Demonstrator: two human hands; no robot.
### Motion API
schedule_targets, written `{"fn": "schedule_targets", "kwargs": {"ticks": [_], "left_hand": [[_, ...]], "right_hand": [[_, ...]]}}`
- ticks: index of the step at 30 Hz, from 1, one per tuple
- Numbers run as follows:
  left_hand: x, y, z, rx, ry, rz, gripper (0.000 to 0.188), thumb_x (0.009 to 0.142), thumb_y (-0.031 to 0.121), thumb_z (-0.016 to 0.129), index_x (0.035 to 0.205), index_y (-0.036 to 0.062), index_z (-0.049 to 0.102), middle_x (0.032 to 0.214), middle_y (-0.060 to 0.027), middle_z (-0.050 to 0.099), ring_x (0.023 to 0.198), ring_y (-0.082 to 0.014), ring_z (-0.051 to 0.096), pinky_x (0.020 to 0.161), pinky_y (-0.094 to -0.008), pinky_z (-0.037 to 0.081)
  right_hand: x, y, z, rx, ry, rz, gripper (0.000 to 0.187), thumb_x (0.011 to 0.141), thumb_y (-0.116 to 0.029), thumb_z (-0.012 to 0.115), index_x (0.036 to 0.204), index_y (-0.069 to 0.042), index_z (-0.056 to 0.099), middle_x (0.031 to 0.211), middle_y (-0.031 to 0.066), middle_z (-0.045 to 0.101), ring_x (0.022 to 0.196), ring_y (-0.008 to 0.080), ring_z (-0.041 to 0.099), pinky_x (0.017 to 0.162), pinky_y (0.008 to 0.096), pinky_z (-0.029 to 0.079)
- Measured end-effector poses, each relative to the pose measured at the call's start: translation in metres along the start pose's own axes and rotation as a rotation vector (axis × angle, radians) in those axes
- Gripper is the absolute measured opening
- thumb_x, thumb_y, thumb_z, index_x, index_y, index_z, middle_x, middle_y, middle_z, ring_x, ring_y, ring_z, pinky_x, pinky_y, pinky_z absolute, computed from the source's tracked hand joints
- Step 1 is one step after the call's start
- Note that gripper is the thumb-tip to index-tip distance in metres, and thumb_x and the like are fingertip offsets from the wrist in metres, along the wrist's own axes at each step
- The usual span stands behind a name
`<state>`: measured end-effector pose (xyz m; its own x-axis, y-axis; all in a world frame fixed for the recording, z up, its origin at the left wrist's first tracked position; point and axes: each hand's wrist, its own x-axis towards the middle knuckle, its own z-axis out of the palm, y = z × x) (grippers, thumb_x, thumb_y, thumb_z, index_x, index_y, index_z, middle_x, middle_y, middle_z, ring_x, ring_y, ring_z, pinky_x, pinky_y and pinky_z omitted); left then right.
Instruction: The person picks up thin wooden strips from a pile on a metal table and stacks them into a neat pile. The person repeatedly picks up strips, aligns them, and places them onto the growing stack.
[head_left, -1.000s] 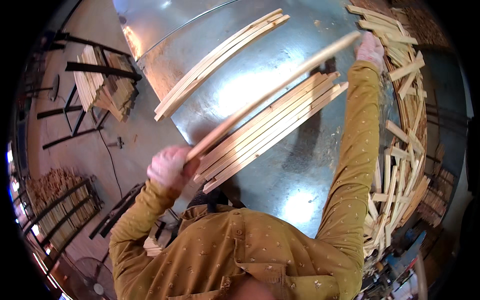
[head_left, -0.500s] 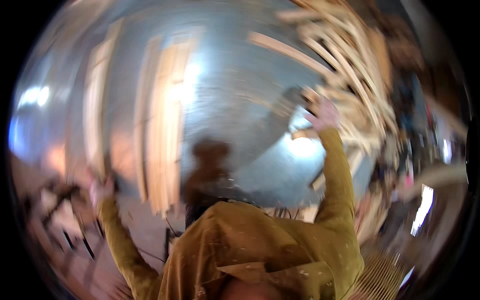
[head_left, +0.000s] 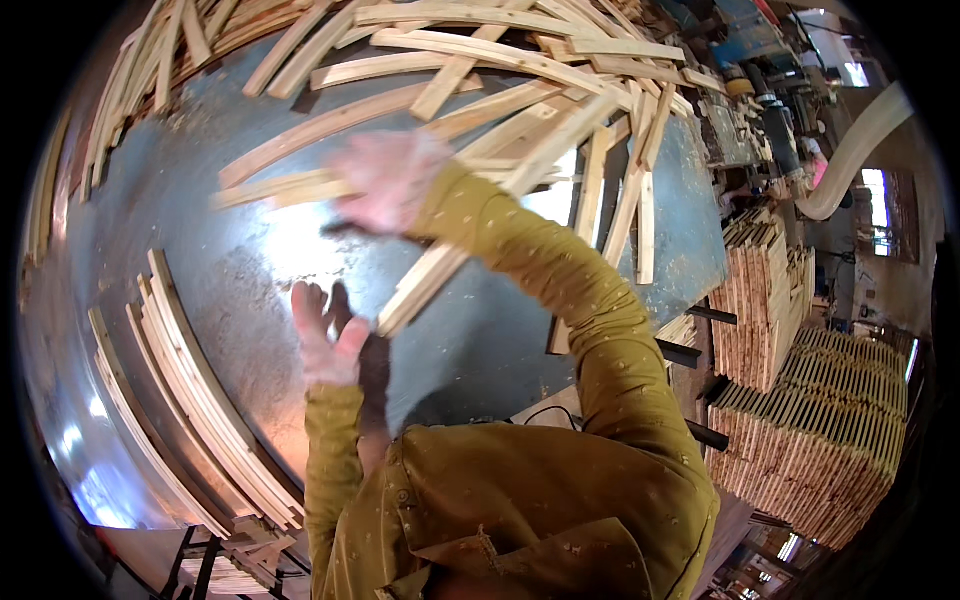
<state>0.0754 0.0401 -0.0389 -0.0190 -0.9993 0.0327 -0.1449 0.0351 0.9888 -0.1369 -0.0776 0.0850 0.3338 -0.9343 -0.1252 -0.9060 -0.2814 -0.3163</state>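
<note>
My right hand [head_left: 388,182], smeared by motion, is closed on a pale wooden strip [head_left: 285,188] above the metal-topped table [head_left: 230,235]. The strip's left end sticks out past my fingers and is blurred too. Closer to me, my left hand [head_left: 328,335] is open, with its fingers up, its thumb apart and nothing in it. Just right of it lies the near end of a long slat [head_left: 425,288], which passes under my right forearm. A curved slat [head_left: 320,130] rests beyond my right hand.
Loose curved slats [head_left: 500,55] lie in a jumble across the far side. A row of long strips [head_left: 215,385] lies at the left, beside another thin group [head_left: 145,420]. Stacks of slats [head_left: 810,430] stand at the right, near a pale hose [head_left: 860,150].
My view has turned toward the slat pile. My left hand has come away from the strips at the left. My right hand now grips a strip; the earlier frame is blurred.
</note>
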Motion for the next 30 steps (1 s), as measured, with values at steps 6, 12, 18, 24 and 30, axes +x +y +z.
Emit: {"fn": "schedule_targets", "kwargs": {"ticks": [6, 12, 18, 24, 30], "left_hand": [[0.072, 0.022, 0.074, -0.129, -0.326, 0.115, 0.064, 0.081, 0.042, 0.076, 0.125, -0.0002, 0.056, 0.115, -0.0157, 0.060, 0.103, -0.0276, 0.061, 0.092, -0.0414, 0.050], [0.104, 0.015, 0.091, -0.672, -0.100, -0.377, 0.045, 0.084, 0.030, 0.074, 0.117, 0.0034, 0.058, 0.097, -0.0122, 0.061, 0.086, -0.0285, 0.064, 0.079, -0.0416, 0.055], [0.120, 0.020, 0.097, -0.394, 0.069, -0.737, 0.034, 0.096, 0.030, 0.058, 0.118, 0.0043, 0.061, 0.091, -0.0158, 0.064, 0.083, -0.0331, 0.066, 0.074, -0.0462, 0.055], [0.066, -0.126, 0.027, -0.124, 0.086, -0.933, 0.065, 0.098, 0.057, 0.044, 0.138, 0.0057, 0.053, 0.121, -0.0148, 0.065, 0.110, -0.0282, 0.060, 0.098, -0.0353, 0.044], [0.028, -0.094, -0.040, 0.109, 0.212, -0.860, 0.062, 0.098, 0.051, 0.048, 0.145, 0.0112, 0.043, 0.126, -0.0166, 0.062, 0.115, -0.0330, 0.059, 0.100, -0.0392, 0.044]], "right_hand": [[-0.020, -0.037, -0.036, 0.540, 0.632, -0.309, 0.055, 0.084, -0.044, 0.069, 0.125, -0.010, 0.054, 0.095, 0.0112, 0.066, 0.090, 0.0284, 0.065, 0.077, 0.0434, 0.054], [-0.060, 0.069, 0.047, 0.532, 0.311, -0.051, 0.091, 0.075, -0.052, 0.076, 0.144, -0.005, 0.040, 0.139, 0.0225, 0.047, 0.127, 0.0387, 0.047, 0.104, 0.0454, 0.041], [-0.114, 0.041, 0.158, 1.164, 0.139, 0.101, 0.096, 0.085, -0.048, 0.071, 0.153, -0.002, 0.020, 0.144, 0.0260, 0.044, 0.133, 0.0395, 0.045, 0.110, 0.0430, 0.037], [-0.113, -0.038, 0.153, 0.962, -0.386, 0.343, 0.090, 0.084, -0.029, 0.074, 0.151, -0.002, 0.020, 0.131, 0.0220, 0.056, 0.121, 0.0369, 0.056, 0.102, 0.0396, 0.044], [-0.097, -0.072, 0.241, 1.585, -0.207, 0.403, 0.079, 0.086, -0.023, 0.072, 0.147, 0.000, 0.027, 0.120, 0.0171, 0.062, 0.104, 0.0231, 0.063, 0.087, 0.0349, 0.054]]}}
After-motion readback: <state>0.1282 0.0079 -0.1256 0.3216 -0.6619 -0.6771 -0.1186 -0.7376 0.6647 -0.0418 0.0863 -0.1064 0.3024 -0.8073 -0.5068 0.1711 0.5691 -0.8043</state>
